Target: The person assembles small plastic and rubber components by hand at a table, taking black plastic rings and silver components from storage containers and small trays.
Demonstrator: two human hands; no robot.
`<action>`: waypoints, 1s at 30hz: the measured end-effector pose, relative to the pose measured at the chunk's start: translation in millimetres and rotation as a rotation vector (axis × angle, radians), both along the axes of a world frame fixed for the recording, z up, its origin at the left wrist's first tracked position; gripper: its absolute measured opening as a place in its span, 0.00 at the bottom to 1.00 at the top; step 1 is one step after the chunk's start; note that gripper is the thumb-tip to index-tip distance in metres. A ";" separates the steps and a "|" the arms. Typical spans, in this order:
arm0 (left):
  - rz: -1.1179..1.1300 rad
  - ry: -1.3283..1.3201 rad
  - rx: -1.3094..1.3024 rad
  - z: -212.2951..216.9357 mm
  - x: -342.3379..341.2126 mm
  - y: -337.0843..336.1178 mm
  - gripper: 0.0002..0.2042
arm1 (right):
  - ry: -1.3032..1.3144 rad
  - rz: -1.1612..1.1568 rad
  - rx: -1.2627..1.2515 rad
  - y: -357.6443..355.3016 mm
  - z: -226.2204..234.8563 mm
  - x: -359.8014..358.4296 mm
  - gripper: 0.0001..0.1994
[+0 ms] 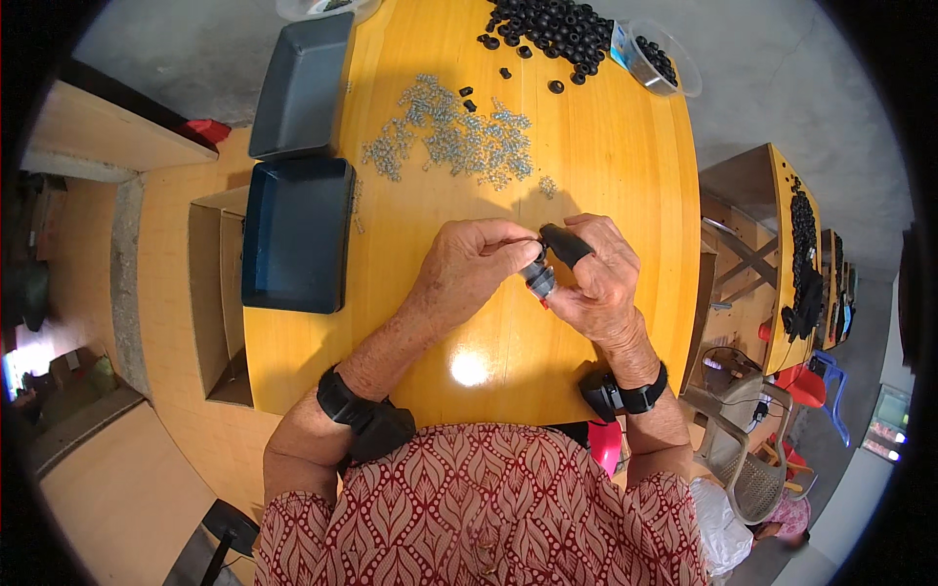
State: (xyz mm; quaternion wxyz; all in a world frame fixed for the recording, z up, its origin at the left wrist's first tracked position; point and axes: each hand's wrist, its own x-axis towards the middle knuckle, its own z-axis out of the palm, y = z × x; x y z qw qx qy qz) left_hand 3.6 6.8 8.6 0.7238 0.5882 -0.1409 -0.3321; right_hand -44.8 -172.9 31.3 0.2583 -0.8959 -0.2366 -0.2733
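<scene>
- Meeting at the centre of the frame, the left hand (469, 264) and the right hand (601, 278) close in on one small dark grey part (537, 278) held just above the yellow table (606, 166).
- The left hand's thumb and forefinger are pinched together at the upper end of the part, on what looks like a thin dark ring or washer; it is too small to tell exactly.
- The right hand's fingers are curled and clamped around the part from the right side. A black finger cover (567, 244) sits on one of its fingers, pointing toward the upper left.
- The part lies between the two sets of fingertips, its long axis running roughly from upper left to lower right, tilted rather than upright. Both hands touch it; the right carries it, the left works at its top end.
- Toward the top of the frame, well apart from the hands, a scatter of small silver screws (449, 132) is spread on the table, and beyond it lies a heap of black rubber rings (557, 29).
- A clear plastic tub (655, 59) with more black rings sits at the upper right.
- Two dark blue trays (293, 234) lie at the table's left edge, one above the other.
- Black bands circle both wrists.
</scene>
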 end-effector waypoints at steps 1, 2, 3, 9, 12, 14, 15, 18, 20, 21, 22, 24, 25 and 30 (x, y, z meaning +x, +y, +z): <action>0.002 0.013 -0.006 -0.1 0.1 0.6 0.10 | 0.016 -0.018 0.002 0.8 -0.3 -1.2 0.18; 0.004 0.025 -0.012 0.0 0.2 0.9 0.10 | 0.032 -0.035 0.005 1.5 -0.5 -1.8 0.17; 0.003 0.025 -0.012 0.7 0.7 0.5 0.10 | 0.032 -0.036 0.004 2.3 0.0 -1.5 0.17; 0.014 0.078 -0.104 3.7 1.8 0.1 0.10 | -0.039 -0.036 -0.047 6.5 1.4 0.4 0.18; 0.039 0.111 -0.131 -0.9 1.0 0.2 0.10 | -0.017 -0.050 -0.114 7.6 2.6 -0.3 0.19; 0.069 0.113 -0.159 -0.6 0.6 -1.4 0.09 | 0.024 -0.065 -0.109 6.2 1.6 -1.6 0.21; 0.068 0.112 -0.159 -1.0 0.7 -1.8 0.09 | 0.023 -0.066 -0.109 7.0 2.7 -2.0 0.21; 0.084 0.135 -0.170 -3.6 0.5 -2.6 0.09 | 0.067 -0.130 -0.131 8.3 9.1 -1.5 0.17; 0.088 0.103 -0.146 -5.2 0.0 -1.9 0.09 | 0.079 -0.092 -0.195 5.2 12.4 -0.1 0.14; 0.087 0.103 -0.147 -5.7 -0.4 -2.3 0.09 | 0.080 -0.093 -0.195 5.0 14.0 -0.5 0.14; 0.079 0.096 -0.119 -6.2 -0.7 -2.4 0.09 | 0.109 -0.077 -0.206 5.1 15.3 -0.8 0.13; 0.072 0.088 -0.092 -4.8 -1.2 -2.5 0.09 | 0.139 -0.060 -0.218 3.2 14.7 -1.0 0.13; 0.066 0.078 -0.088 -2.0 -1.3 -2.4 0.09 | 0.109 -0.041 -0.204 -0.1 12.2 -0.6 0.13; 0.103 0.103 -0.077 -1.6 1.2 -2.6 0.12 | 0.037 -0.033 -0.160 0.8 11.7 -0.9 0.13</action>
